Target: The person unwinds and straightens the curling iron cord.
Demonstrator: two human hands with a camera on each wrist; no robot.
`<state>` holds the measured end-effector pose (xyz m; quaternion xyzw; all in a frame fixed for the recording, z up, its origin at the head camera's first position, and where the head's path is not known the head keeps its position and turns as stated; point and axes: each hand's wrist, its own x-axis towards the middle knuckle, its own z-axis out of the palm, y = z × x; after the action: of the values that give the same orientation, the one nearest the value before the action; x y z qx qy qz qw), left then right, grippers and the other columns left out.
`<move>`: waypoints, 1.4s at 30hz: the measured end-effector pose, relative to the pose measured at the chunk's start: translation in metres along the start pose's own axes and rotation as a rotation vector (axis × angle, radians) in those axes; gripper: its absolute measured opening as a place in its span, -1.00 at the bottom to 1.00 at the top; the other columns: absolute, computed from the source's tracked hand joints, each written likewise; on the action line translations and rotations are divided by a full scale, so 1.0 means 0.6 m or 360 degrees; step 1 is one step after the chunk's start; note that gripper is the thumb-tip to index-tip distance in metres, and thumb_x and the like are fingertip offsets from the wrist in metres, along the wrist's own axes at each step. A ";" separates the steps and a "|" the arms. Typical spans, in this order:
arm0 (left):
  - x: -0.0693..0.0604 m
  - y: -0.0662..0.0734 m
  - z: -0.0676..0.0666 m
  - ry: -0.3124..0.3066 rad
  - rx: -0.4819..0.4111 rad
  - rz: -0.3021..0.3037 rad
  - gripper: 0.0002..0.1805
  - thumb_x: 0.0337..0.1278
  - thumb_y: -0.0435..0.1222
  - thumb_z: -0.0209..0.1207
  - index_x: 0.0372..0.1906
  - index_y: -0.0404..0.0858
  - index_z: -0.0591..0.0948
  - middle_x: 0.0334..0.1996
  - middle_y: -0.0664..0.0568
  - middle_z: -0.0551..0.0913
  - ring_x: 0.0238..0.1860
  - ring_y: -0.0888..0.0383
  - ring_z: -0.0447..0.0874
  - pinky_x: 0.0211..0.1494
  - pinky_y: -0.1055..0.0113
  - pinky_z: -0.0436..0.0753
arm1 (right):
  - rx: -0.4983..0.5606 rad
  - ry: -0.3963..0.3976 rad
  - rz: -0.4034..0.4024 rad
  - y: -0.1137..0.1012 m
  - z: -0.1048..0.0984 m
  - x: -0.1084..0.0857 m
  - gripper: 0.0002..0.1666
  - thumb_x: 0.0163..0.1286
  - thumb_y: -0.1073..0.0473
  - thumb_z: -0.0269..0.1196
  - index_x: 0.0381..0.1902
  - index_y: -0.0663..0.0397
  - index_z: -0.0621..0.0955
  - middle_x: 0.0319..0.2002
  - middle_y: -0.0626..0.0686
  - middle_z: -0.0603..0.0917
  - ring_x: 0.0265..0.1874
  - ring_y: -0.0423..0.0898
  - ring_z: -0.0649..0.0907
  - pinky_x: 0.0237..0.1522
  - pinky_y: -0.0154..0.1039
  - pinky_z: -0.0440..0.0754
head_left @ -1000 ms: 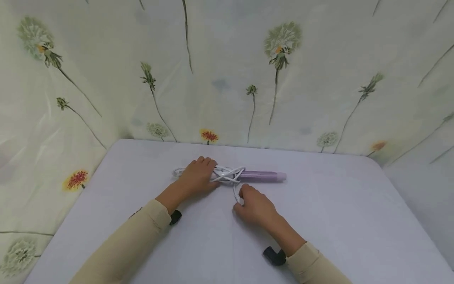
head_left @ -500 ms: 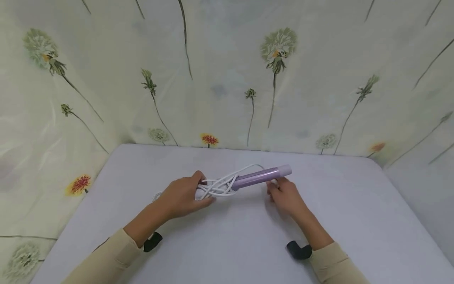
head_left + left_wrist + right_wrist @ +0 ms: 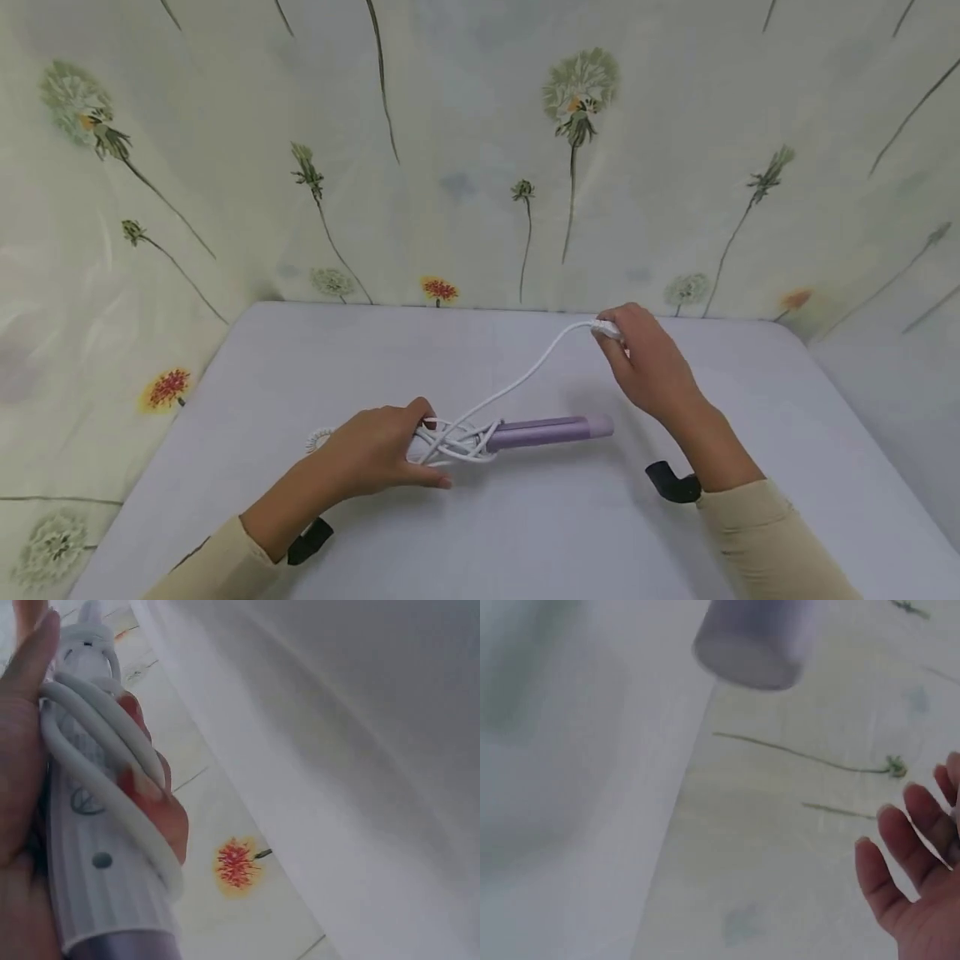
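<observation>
A curling iron with a purple barrel (image 3: 543,432) and a white handle (image 3: 105,877) is held above the table, its white cord (image 3: 517,383) wound around the handle. My left hand (image 3: 375,446) grips the handle and the wound cord, thumb on the near side. Up and to the right, my right hand (image 3: 648,362) pinches the white plug end (image 3: 606,328) of the cord, and a loose length runs from there down to the coils. In the right wrist view the barrel's pale tip (image 3: 750,660) shows near my right hand (image 3: 930,900).
A white-covered table (image 3: 480,542) lies beneath both hands. Behind it hangs a pale cloth with a flower pattern (image 3: 465,167). Black curved pieces stick out at the left wrist (image 3: 310,542) and the right wrist (image 3: 672,483).
My left hand has lifted the curling iron and moved it nearer. My right hand has moved right and up with the plug end, drawing a length of cord away from the coils.
</observation>
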<state>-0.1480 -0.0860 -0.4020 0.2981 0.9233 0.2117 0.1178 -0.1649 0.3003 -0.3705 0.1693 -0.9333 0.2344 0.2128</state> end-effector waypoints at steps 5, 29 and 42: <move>0.002 -0.017 -0.006 0.0135 0.0047 -0.0198 -0.11 -0.13 0.37 0.48 0.17 -0.13 0.50 -0.36 0.15 0.62 -0.44 0.19 0.51 -0.39 0.26 0.50 | -0.0209 0.0346 -0.0224 -0.028 -0.007 -0.066 -0.40 0.67 -0.20 0.06 -0.15 0.31 0.49 -0.21 0.22 0.59 -0.20 0.17 0.55 -0.19 0.07 0.53; 0.026 -0.049 -0.055 0.0458 -0.0289 -0.0465 -0.03 -0.11 0.27 0.54 0.24 -0.23 0.41 -0.15 -0.12 0.66 -0.27 0.00 0.56 -0.31 0.22 0.47 | -0.0426 -0.0225 -0.0578 -0.074 0.051 -0.221 -0.91 0.31 0.11 0.32 -0.33 -0.12 0.58 -0.48 -0.25 0.45 -0.44 -0.21 0.33 -0.42 -0.31 0.30; 0.018 -0.030 -0.019 0.0411 -0.0543 -0.0429 -0.16 -0.08 0.20 0.57 0.18 -0.18 0.48 -0.20 -0.03 0.65 -0.27 0.04 0.52 -0.30 0.20 0.49 | -0.0253 -0.0646 -0.0085 -0.123 0.073 -0.182 -0.25 0.30 -0.18 0.49 0.29 0.07 0.55 0.24 0.02 0.60 0.28 0.07 0.54 0.29 0.22 0.45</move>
<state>-0.1696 -0.0961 -0.4015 0.1187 0.9130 0.3833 0.0745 -0.0549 0.2398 -0.4308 0.2204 -0.9677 0.1156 0.0395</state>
